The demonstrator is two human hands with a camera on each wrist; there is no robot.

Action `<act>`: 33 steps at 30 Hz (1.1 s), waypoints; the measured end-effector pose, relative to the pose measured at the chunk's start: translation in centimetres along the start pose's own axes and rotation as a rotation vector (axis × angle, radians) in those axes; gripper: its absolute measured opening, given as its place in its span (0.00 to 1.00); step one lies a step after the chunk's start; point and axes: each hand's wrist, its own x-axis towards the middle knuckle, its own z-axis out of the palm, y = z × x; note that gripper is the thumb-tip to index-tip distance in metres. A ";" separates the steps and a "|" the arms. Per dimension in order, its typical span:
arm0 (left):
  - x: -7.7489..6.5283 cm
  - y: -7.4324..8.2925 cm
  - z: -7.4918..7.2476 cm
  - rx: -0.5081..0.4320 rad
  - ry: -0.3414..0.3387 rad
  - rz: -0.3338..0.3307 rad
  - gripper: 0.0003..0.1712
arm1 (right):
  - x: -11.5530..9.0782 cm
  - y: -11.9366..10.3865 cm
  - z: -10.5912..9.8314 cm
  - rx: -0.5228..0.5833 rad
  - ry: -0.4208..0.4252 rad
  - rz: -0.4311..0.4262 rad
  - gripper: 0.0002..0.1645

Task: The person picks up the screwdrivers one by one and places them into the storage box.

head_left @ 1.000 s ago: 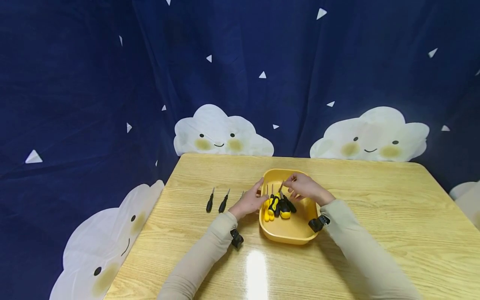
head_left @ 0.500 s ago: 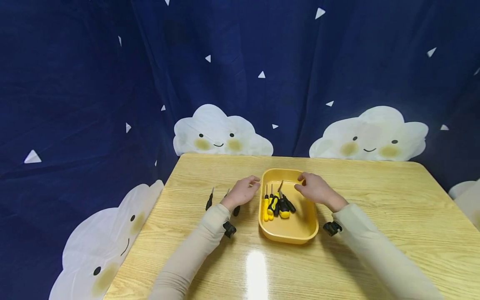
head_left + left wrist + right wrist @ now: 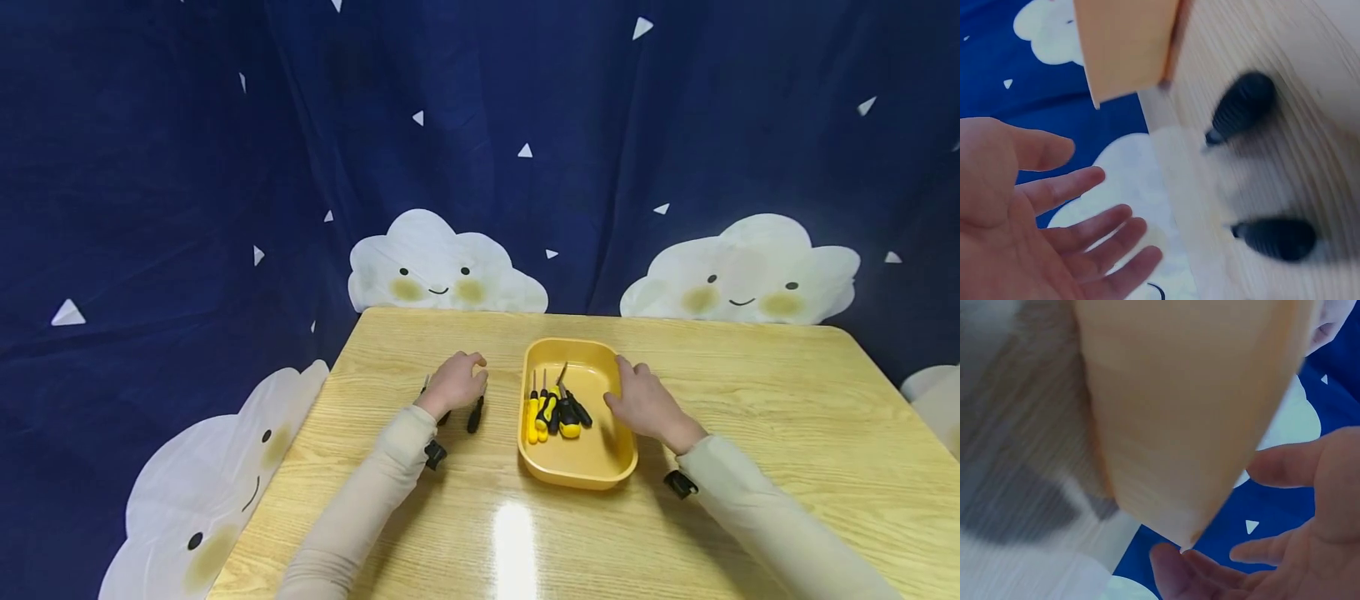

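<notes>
My left hand [image 3: 453, 383], palm turned inward and fingers relaxed, is over the row of black-handled screwdrivers left of the yellow plastic tub. One black screwdriver [image 3: 476, 415] lies just right of it; others are partly hidden beneath. Two black screwdriver handles, one upper [image 3: 1244, 103] and one lower [image 3: 1279, 239], show beyond the fingers in the left wrist view, out of the hand's hold. At the right rim of the tub [image 3: 577, 478], my right hand [image 3: 647, 404] has its thumb and fingers spread loosely, fingertips right at the edge.
Inside the tub lie several screwdrivers, among them a slim yellow-handled one [image 3: 532, 417], a stubby black-and-yellow one [image 3: 569, 423] and a black one [image 3: 581, 410]. The wooden table [image 3: 750, 417] extends to both sides, with a dark blue cloud-patterned curtain [image 3: 480, 167] behind.
My left hand has left the tub's left rim and moved left over the loose screwdrivers. My right hand has drawn back from the tools inside the tub to its right rim.
</notes>
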 end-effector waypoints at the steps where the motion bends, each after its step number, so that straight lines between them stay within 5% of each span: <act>1: -0.1 -0.2 -0.1 0.030 0.001 -0.014 0.21 | -0.1 0.1 0.1 0.006 -0.017 0.016 0.44; 8: -1.0 -2.4 -0.6 0.143 0.001 -0.113 0.21 | -0.8 0.3 0.5 0.016 -0.094 0.064 0.48; 19: -2.4 -6.1 -1.4 0.184 -0.011 -0.270 0.30 | -1.4 0.7 1.2 0.067 -0.143 0.046 0.49; 33: -2.4 -7.8 -0.6 0.181 -0.030 -0.296 0.22 | -1.7 1.3 1.9 0.103 -0.130 0.024 0.47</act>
